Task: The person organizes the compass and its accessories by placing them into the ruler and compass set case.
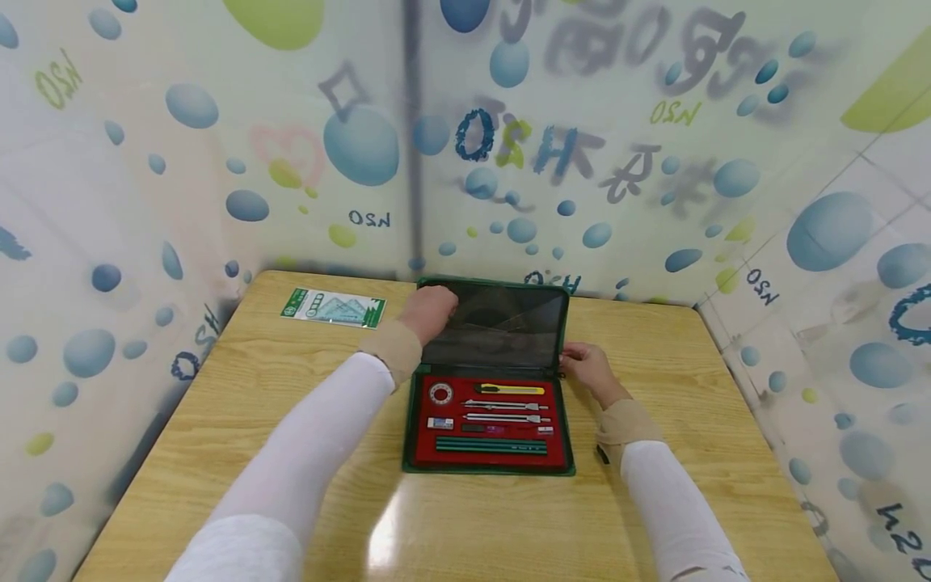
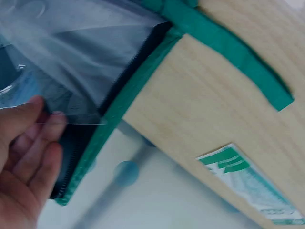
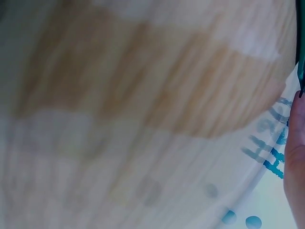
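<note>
An open green zip case point(image 1: 489, 469) lies on the table, its dark lid point(image 1: 509, 323) raised at the back. The lid has a clear plastic pocket point(image 2: 81, 62). My left hand point(image 1: 431, 311) pinches the pocket's edge at the lid's upper left. Beside the hinge, my right hand point(image 1: 587, 368) holds the case's right edge; its fingertips are partly hidden. Set in the red tray point(image 1: 458, 461) are a yellow utility knife point(image 1: 512, 390), two metal compasses point(image 1: 505, 405), a white ring-shaped piece point(image 1: 440, 394), an eraser point(image 1: 440, 423), a sharpener point(image 1: 545, 431) and several green pencils point(image 1: 490, 445).
A green-and-white packet of set squares point(image 1: 334, 308) lies on the wooden table point(image 1: 240, 404) to the left of the case. Behind the table and on both sides stand walls point(image 1: 291, 226) with a bubble pattern. A green strap point(image 2: 238, 57) extends from the case.
</note>
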`<state>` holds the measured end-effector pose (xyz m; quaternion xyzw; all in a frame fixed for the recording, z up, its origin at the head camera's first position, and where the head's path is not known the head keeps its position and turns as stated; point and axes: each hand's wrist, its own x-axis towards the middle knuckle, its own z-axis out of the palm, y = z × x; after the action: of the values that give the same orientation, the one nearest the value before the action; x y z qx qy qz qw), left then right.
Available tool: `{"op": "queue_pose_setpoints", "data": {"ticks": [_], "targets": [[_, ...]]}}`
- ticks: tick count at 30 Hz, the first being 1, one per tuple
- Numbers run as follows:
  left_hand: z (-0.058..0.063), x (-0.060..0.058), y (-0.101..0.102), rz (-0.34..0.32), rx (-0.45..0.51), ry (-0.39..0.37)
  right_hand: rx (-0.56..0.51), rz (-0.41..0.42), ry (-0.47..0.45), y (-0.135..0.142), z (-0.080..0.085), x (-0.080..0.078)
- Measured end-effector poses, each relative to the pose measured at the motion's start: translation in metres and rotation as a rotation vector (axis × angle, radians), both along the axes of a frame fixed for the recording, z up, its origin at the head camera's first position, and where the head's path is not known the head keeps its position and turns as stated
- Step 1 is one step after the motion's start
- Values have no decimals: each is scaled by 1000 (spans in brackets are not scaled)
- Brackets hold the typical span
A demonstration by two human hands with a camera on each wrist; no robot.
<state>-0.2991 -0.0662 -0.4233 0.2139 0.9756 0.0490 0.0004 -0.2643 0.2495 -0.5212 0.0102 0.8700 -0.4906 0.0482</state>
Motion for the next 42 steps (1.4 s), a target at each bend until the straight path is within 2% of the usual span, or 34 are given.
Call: {"op": "queue_pose_setpoints", "data": {"ticks": [4,8,10,15,19,23,28,36,39,42], "targets": [[-6,0,-2,-36,81,22,-6,2,6,0,0,0],[-10,1,-3,-38,146,26,-5,7,10,0,1,0],[-13,0,-3,-41,143,48,-9,5,2,0,2,0],[-25,0,-5,-37,41,125,-8,8,-8,0,1,-1],[-30,3,-6,-28,35,117,-4,14,2,0,0,-1],[-30,6,-5,-39,50,91,1,16,20,1,0,0],[-28,11,0,-50,7,115,6,17,21,2,0,0],[-25,11,32,-63,94,118,6,13,14,4,-1,0],[-24,9,41,-45,92,130,-6,18,18,4,-2,-1],[-25,8,45,-29,106,110,-8,23,15,3,-2,-2]]}}
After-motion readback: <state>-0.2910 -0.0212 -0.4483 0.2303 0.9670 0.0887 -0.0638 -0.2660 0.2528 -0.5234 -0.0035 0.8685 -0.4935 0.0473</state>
